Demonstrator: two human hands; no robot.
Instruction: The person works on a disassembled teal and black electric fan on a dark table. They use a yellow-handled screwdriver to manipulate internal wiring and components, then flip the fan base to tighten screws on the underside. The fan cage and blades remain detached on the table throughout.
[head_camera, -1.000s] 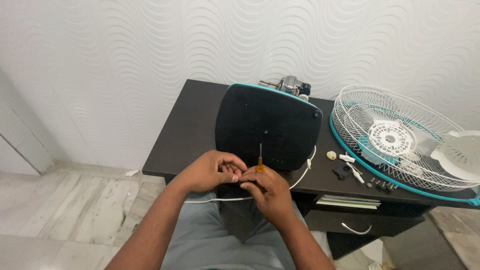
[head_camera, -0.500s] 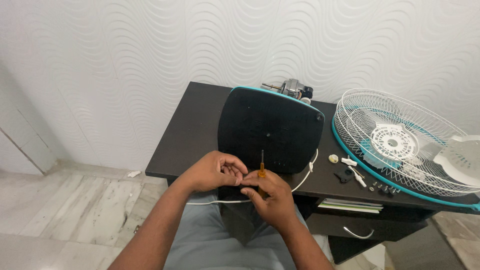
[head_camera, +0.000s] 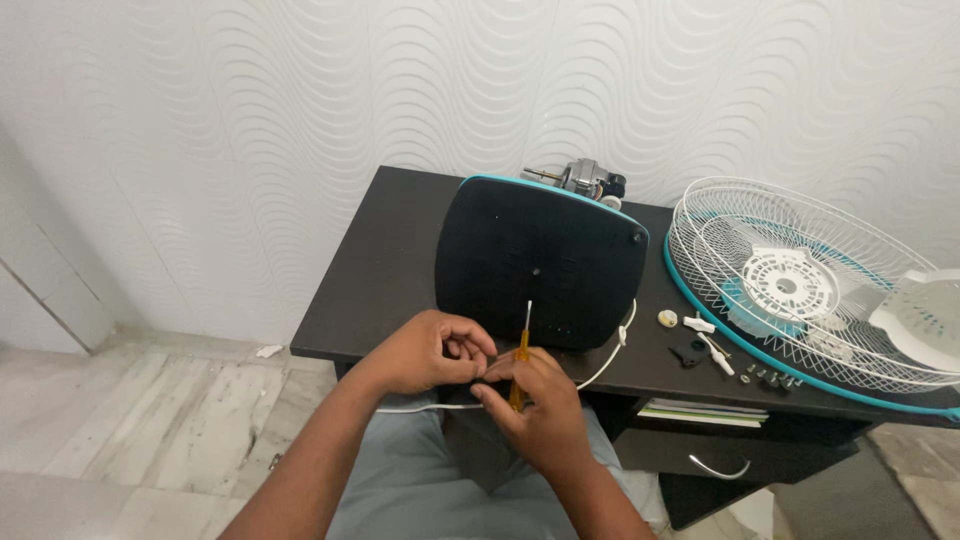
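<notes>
Screwdriver (head_camera: 521, 360) stood upright, pinched in the right hand (head_camera: 535, 415); the left hand (head_camera: 432, 352) beside it pinched a white cord (head_camera: 598, 367) over the dark desk (head_camera: 390, 275), below a wavy white wall (head_camera: 300, 120).

Left hand (head_camera: 430, 352): fingers curled inward, fingertips pinched together, forearm angled up from lower left. Right hand (head_camera: 535, 410): closed in a grip, knuckles uppermost, touching the left fingertips.

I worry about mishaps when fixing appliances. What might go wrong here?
The screwdriver in the right hand points up, close to the left hand; a slip might jab fingers. The small screws sit near the desk edge and may roll off.
</notes>
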